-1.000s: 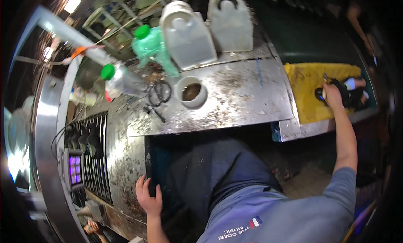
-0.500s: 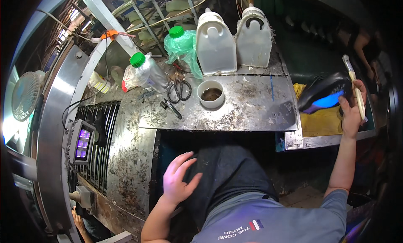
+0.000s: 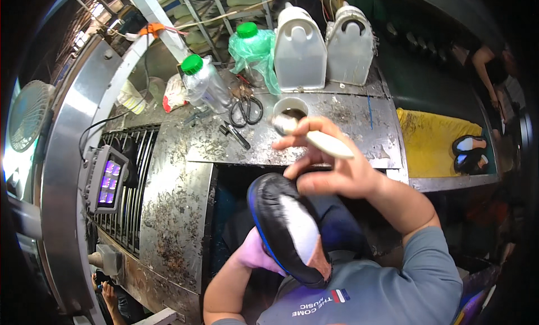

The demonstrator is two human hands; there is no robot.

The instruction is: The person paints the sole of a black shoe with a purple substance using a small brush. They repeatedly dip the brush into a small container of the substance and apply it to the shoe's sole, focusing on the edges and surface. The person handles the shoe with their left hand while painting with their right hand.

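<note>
My left hand (image 3: 257,252) grips a black shoe (image 3: 272,218) from its left side, with its underside turned up. That underside shows a white patch and a tan heel part, and a blue line runs along the edge. Above the toe, my right hand (image 3: 351,176) holds a brush (image 3: 331,145) by its cream handle. The bristle end is blurred and lies over the front of a white cup (image 3: 303,107) of dark liquid. Whether the bristles touch the cup cannot be made out. Some right-hand fingertips come close to the shoe's toe.
Scissors (image 3: 245,110), a black marker-like tool (image 3: 236,136), bottles with green caps (image 3: 192,64) and two white jugs (image 3: 301,55) stand or lie on the metal bench. A lit purple lamp (image 3: 108,182) is left. More shoes (image 3: 470,152) rest on yellow cloth (image 3: 429,145). Another person's hand (image 3: 109,294) shows lower left.
My right hand has swung from the yellow cloth to the cup, still with the brush. The black shoe has come from the cloth to my lap, and my left hand, open before, now grips it.
</note>
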